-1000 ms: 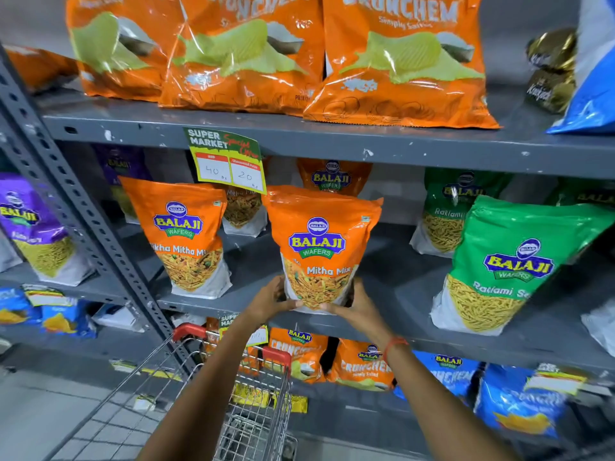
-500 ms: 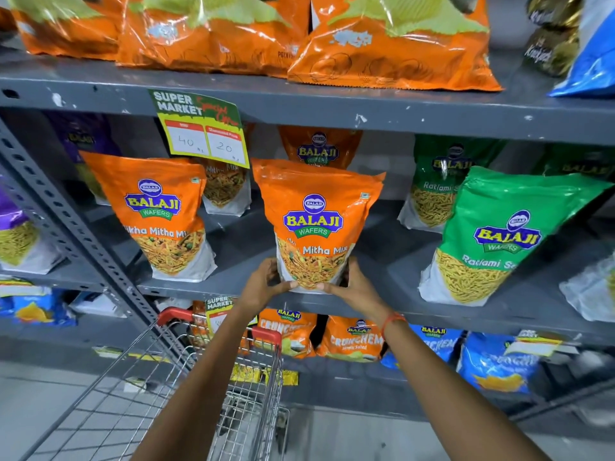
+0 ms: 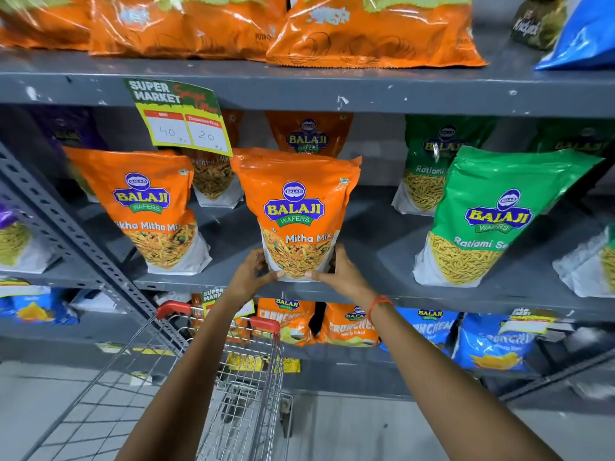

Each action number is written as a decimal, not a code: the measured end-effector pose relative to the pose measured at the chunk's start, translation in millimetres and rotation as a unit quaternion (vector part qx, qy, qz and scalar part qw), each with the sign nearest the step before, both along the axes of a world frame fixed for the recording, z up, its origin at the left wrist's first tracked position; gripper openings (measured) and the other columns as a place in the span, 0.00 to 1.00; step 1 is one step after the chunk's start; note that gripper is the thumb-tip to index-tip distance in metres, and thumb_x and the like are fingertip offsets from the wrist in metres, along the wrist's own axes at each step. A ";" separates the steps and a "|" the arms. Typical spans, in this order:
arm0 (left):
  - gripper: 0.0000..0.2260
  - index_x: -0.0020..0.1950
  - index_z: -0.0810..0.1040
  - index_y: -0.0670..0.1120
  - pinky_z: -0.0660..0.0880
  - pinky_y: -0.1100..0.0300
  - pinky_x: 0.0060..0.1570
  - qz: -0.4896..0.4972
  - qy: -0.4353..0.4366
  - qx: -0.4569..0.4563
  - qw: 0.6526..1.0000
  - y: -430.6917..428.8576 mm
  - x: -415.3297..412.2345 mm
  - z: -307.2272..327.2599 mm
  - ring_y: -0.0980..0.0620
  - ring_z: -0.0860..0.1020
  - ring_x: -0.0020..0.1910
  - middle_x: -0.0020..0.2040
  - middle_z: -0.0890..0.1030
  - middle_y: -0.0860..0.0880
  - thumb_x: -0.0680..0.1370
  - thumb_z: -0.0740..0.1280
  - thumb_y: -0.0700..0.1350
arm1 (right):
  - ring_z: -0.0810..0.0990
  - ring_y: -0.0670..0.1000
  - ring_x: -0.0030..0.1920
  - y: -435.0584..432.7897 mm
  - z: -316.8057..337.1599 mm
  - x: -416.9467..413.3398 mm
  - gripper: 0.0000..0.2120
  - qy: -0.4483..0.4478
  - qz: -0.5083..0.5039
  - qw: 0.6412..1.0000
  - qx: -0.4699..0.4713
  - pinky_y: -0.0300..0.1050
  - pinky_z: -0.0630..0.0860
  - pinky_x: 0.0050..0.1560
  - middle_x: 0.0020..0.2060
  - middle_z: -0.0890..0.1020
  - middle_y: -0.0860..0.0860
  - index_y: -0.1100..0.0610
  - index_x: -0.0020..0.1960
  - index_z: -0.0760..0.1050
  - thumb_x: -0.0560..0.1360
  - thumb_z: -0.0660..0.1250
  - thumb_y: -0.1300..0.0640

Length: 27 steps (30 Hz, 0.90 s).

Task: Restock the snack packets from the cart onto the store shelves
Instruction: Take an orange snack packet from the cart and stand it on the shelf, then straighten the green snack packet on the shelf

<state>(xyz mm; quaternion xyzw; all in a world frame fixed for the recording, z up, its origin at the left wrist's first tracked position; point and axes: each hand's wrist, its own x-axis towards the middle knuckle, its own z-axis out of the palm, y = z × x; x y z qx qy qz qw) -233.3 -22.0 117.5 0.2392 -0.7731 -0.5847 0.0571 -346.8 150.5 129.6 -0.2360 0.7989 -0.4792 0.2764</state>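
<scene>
1. Two hands grip one orange Balaji Mitha Mix packet [image 3: 296,214]: left hand [image 3: 249,276] and right hand [image 3: 339,277], fingers wrapped round its bottom corners.
2. Packet stands upright at the middle shelf's [image 3: 382,287] front edge.
3. Wire cart [image 3: 233,377] waits below.

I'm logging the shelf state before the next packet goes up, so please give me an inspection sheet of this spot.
Surface: grey middle shelf, paint chipped, gaps between packets.
Job's things: orange Mitha Mix packet upright at the shelf's front; wire cart below.
Clutter: price tag hanging from the upper shelf edge.
Grippers: left hand and right hand hold the packet's bottom corners.
Cables: nothing seen.
Surroundings: green Ratlami packet to the right; chip bags above and below.
</scene>
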 end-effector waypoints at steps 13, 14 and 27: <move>0.28 0.74 0.57 0.44 0.62 0.73 0.66 0.112 0.224 -0.182 0.951 202.5 -22.9 74.4 0.57 0.61 0.72 0.73 0.63 0.50 0.77 0.64 0.39 | 0.77 0.55 0.56 121.1 81.4 -11.8 0.19 0.292 -0.198 0.914 -0.201 0.47 0.74 0.59 0.58 0.77 0.58 0.61 0.62 0.70 0.73 0.66 0.60; 0.26 0.73 0.59 0.42 0.60 0.73 0.68 0.106 0.243 -0.196 0.944 220.3 -35.2 77.1 0.58 0.61 0.71 0.72 0.63 0.51 0.77 0.65 0.39 | 0.77 0.54 0.54 137.6 87.4 -16.7 0.17 0.319 -0.215 0.898 -0.213 0.48 0.74 0.58 0.57 0.78 0.58 0.61 0.60 0.71 0.72 0.65 0.60; 0.23 0.65 0.71 0.37 0.70 0.54 0.66 -0.047 0.234 -0.027 0.971 455.5 -209.7 76.4 0.53 0.73 0.62 0.65 0.76 0.39 0.74 0.65 0.47 | 0.70 0.58 0.55 394.0 61.4 -132.8 0.19 0.379 -0.433 0.810 -0.116 0.46 0.65 0.58 0.53 0.77 0.64 0.65 0.57 0.72 0.72 0.58 0.55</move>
